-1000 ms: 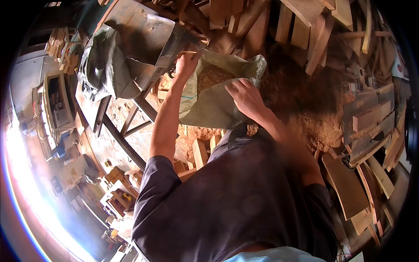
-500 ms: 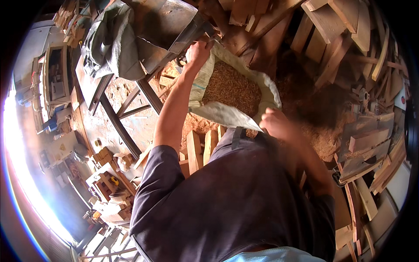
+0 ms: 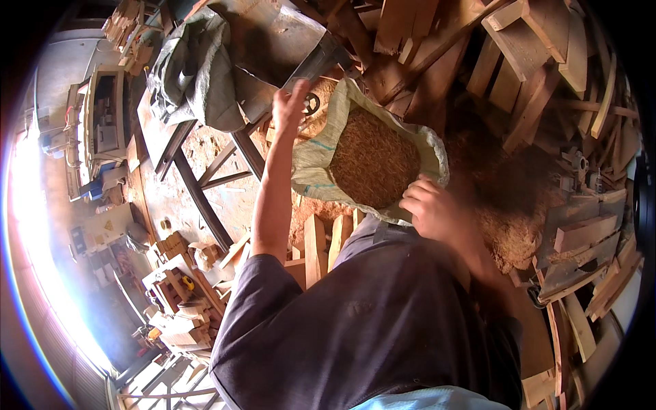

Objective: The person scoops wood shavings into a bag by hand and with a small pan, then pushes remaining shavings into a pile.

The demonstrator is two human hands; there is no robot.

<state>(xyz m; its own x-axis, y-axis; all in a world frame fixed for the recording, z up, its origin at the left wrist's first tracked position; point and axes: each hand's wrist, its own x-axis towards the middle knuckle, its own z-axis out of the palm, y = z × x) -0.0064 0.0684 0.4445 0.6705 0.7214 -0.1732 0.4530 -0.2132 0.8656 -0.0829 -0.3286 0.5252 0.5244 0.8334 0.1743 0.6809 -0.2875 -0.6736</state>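
A pale woven sack (image 3: 316, 154) with its mouth spread wide stands in front of me. Brown wood shavings (image 3: 374, 158) fill the inside. At the near right of the mouth my right hand (image 3: 437, 208) is closed on the sack's rim, with its fingers over the inner edge. My left hand (image 3: 290, 109) hovers to the left of the sack's far left edge, apart from it. Its fingers are spread and nothing is in them.
A metal-framed stand (image 3: 198, 195) with a grey folded sack (image 3: 195, 72) on it is at the left. Loose shavings (image 3: 509, 236) lie on the right. Stacked boards (image 3: 526, 41) fill the far right, and upright wood pieces (image 3: 315, 249) are close to my legs.
My left hand has let go of the sack's far left rim and moved left. The near rim has dropped and the mouth now lies wider. My right hand stays at the right rim.
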